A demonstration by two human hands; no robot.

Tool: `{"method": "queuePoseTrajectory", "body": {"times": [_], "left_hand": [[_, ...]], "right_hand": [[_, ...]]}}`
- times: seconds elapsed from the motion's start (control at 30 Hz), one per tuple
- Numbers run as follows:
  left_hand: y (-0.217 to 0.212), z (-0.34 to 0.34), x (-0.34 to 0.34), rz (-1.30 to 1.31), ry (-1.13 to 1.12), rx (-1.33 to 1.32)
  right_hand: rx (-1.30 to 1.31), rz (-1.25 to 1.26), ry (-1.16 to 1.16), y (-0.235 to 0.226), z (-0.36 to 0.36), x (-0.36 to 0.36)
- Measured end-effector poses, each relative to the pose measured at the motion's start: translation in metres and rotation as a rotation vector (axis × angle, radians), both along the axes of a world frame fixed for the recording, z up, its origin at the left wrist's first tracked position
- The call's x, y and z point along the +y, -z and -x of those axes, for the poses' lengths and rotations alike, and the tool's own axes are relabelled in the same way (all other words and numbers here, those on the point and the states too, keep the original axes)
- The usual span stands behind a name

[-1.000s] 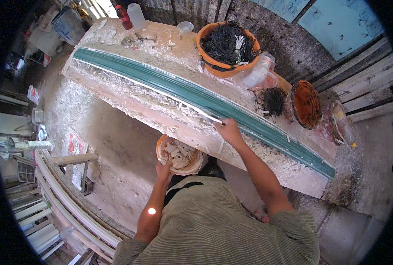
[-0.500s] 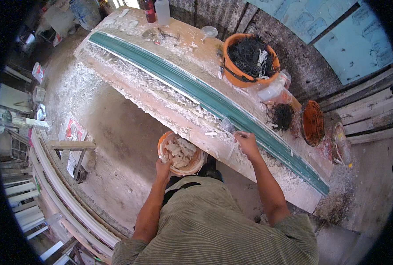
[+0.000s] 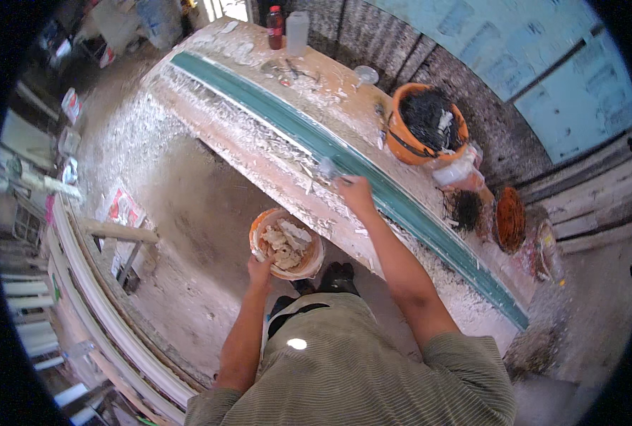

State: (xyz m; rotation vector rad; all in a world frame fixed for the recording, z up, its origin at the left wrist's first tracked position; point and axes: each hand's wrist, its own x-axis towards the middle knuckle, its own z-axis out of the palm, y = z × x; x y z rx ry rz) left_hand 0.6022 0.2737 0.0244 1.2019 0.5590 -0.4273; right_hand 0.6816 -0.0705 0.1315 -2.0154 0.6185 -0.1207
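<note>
Flat printed bag or sheet point(image 3: 121, 208), red and white, on floor by wooden stool. Smaller white-red packet point(image 3: 71, 105) on floor further left. Bottle point(image 3: 275, 27) on bench end, red label, possibly.

Large orange plastic bucket of dark fibre point(image 3: 425, 125) stood at two o'clock. Red-capped dark bottle point(image 3: 275, 26) and translucent plastic jug point(image 3: 297, 32) stood at twelve o'clock.

Camera spot: on my head, above my shoulders.
Facing: steeply down over my chest toward the long workbench point(image 3: 273, 153) and the floor point(image 3: 174, 213).
Nearness: my hands sit mid-frame, fairly close.
Edges: fisheye bends and darkens them, probably hiding details.
</note>
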Motion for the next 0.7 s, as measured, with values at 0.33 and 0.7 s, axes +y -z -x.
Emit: {"method": "queuePoseTrajectory", "body": {"times": [0.33,0.7], "left_hand": [[-0.015,-0.073,0.042,-0.162,-0.096,0.048],[-0.033,-0.205,0.107,-0.273,-0.051,0.169]], "right_hand": [[0.033,-0.037,0.066,-0.002,-0.064,0.032],[-0.042,0.139,-0.07,0.006,-0.297,0.17]]}}
